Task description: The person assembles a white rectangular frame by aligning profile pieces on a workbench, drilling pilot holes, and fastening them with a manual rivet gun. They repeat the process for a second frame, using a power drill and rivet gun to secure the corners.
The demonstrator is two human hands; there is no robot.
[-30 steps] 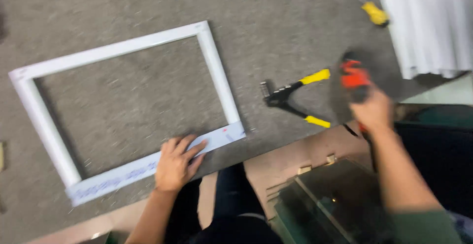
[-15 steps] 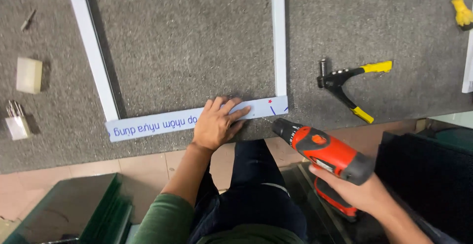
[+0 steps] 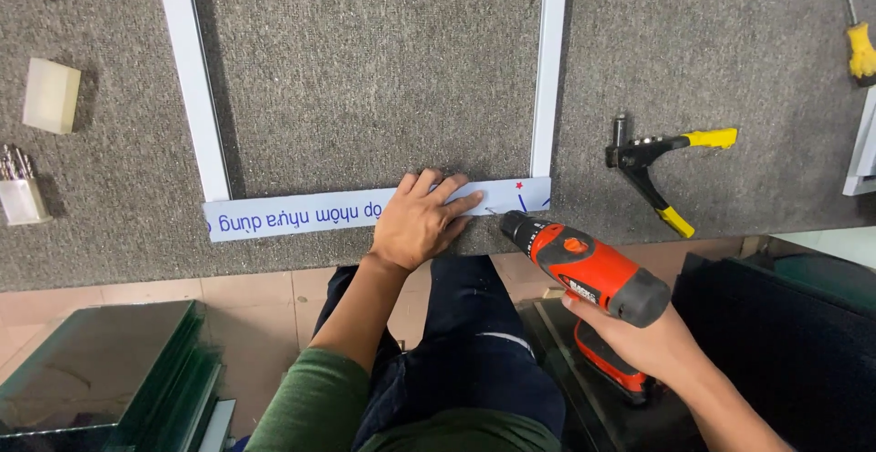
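- Left hand (image 3: 422, 221) lies flat with spread fingers on the near bar of the white frame (image 3: 547, 87); it grips nothing, it only presses down.
- Right hand (image 3: 650, 341) is closed around the handle of the red cordless drill (image 3: 584, 265), just right of the left hand.
- Drill bit tip touches the near bar close to the frame's near right corner, where the bar has a blue-printed film.
- White frame lies flat on the grey carpet (image 3: 383, 69).
- Yellow-handled rivet tool (image 3: 659, 162) lies right of the frame, apart from it.
- Left of the frame are a pale block (image 3: 52, 95) and a small holder of bits (image 3: 18, 187).
- Glass sheets (image 3: 100, 374) are stacked below the frame's left side, on the floor.
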